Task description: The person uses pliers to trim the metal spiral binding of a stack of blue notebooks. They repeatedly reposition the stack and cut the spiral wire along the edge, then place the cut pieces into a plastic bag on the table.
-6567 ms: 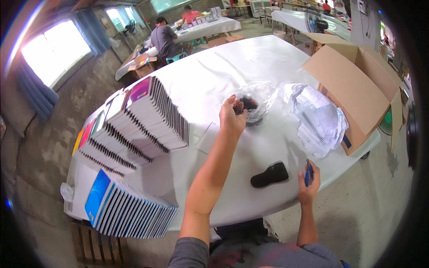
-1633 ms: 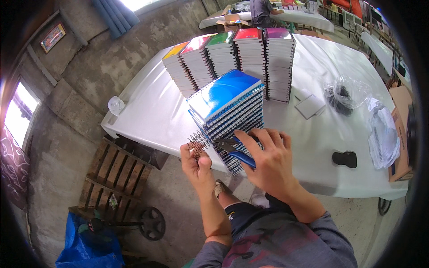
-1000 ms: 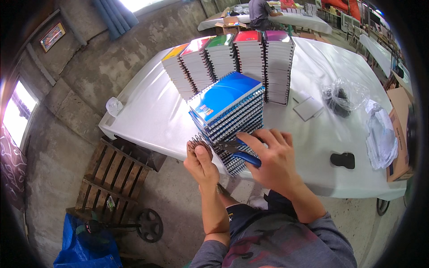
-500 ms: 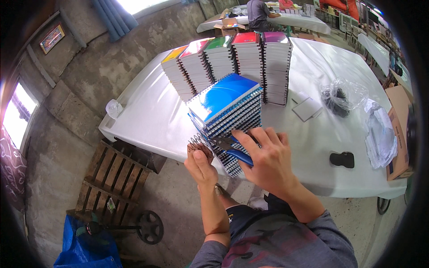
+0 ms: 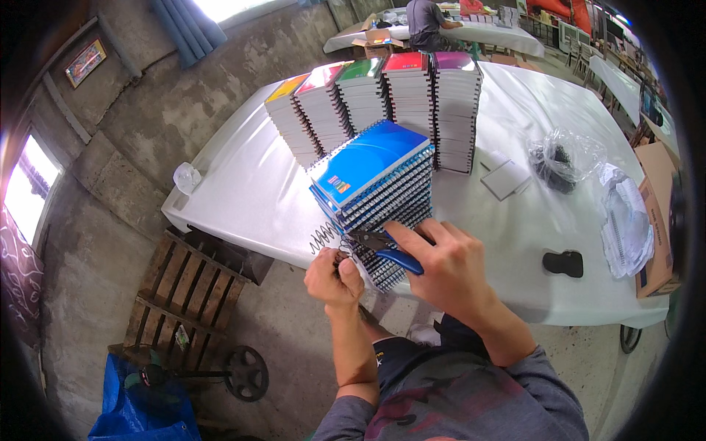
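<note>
The person's left hand [image 5: 334,281] is clenched around a bunch of dark wire coils [image 5: 323,239], and some loops stick up past the knuckles. Beside it the right hand [image 5: 450,264] grips a pair of pliers [image 5: 401,260] by the blue handles, with the dark nose pointing left toward the coils; I can't tell whether it touches the wire. Both hands are in front of a stack of blue notebooks [image 5: 375,163], which stands at the near edge of the white-covered worktop [image 5: 228,202] with its coiled spines facing the pliers. Off to the right lies a small black object [image 5: 563,263], and past it crumpled white paper [image 5: 626,220] sits against a cardboard box [image 5: 657,213]. Deeper in, I see a pale flat pad [image 5: 506,180] near a clear plastic bag [image 5: 585,156] that holds a dark tangle. Behind the blue notebooks five taller stacks stand in a row, topped yellow, pink, green, red and, at the right end, a purple-topped stack [image 5: 456,117]. Far across the room, a seated person [image 5: 425,26] is at another white-covered table [image 5: 500,41].
</note>
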Action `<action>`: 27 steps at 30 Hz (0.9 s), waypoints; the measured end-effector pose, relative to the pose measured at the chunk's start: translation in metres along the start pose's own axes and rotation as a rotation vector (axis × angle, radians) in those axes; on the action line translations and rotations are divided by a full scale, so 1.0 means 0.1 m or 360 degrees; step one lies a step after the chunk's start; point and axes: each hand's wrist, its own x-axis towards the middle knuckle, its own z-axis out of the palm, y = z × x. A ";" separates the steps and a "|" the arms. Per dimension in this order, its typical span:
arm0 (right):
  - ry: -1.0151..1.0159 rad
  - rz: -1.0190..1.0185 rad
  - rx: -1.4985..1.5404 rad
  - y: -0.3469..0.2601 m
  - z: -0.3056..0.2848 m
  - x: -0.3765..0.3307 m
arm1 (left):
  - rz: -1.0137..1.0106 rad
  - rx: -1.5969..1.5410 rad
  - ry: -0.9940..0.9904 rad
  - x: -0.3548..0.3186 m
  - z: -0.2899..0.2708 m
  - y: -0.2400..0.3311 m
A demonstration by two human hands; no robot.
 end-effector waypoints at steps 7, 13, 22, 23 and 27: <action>0.0016 0.0027 0.0006 -0.01 0.01 0.02 | -0.0521 -0.0817 0.0355 -0.01 0.00 0.09; 0.0061 0.0063 0.0056 -0.03 -0.04 0.00 | -0.1618 -0.2845 0.0424 0.02 -0.18 0.08; 0.0124 0.0030 -0.0075 -0.04 -0.05 0.06 | -0.1883 -0.2630 0.0464 0.23 -0.22 -0.04; 0.0123 0.0027 -0.0080 -0.04 -0.05 0.07 | -0.1708 -0.2392 0.0351 0.19 -0.23 -0.06; 0.0096 0.0016 -0.0077 -0.05 0.00 0.08 | -0.1116 -0.1540 0.0011 0.30 -0.18 0.13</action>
